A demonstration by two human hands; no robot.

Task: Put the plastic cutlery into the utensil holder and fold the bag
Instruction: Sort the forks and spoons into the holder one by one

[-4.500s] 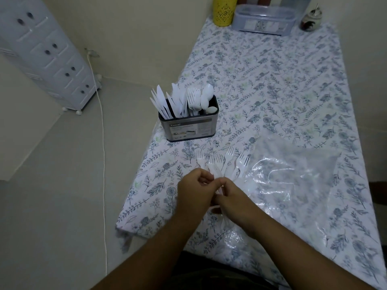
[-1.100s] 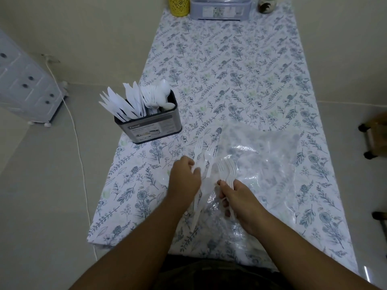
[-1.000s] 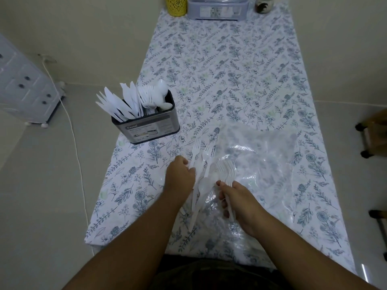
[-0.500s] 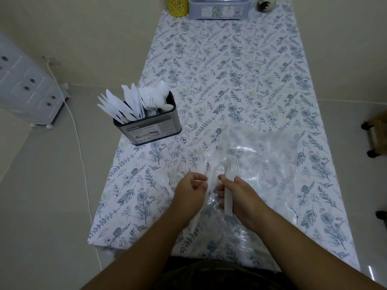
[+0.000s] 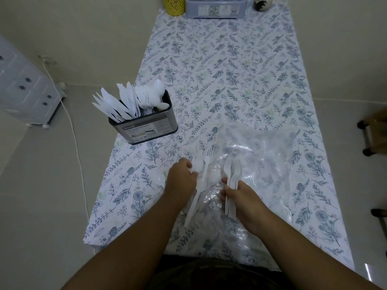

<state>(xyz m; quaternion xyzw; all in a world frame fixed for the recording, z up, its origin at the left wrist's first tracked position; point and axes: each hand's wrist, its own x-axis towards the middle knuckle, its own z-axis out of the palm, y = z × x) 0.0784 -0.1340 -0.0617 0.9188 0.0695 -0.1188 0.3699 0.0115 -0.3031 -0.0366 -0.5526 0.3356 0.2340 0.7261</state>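
A metal utensil holder (image 5: 146,128) stands near the table's left edge, packed with white plastic knives, forks and spoons. A clear plastic bag (image 5: 263,160) lies flat on the floral tablecloth, right of centre. My right hand (image 5: 240,197) grips a bundle of white plastic forks (image 5: 232,172), tines pointing away from me, over the bag's near-left edge. My left hand (image 5: 181,178) rests with curled fingers on loose white spoons and a fork (image 5: 204,174) lying on the cloth. One more spoon (image 5: 158,178) lies just left of that hand.
A yellow cup (image 5: 174,5), a grey lidded box (image 5: 215,7) and a small jar (image 5: 262,3) stand at the table's far end. A white drawer unit (image 5: 23,95) and a cord are on the floor to the left. Wooden furniture legs (image 5: 372,130) show at right.
My right hand has gathered the forks into one bundle and holds them more upright. My left hand has moved onto the loose spoons and fork beside it.
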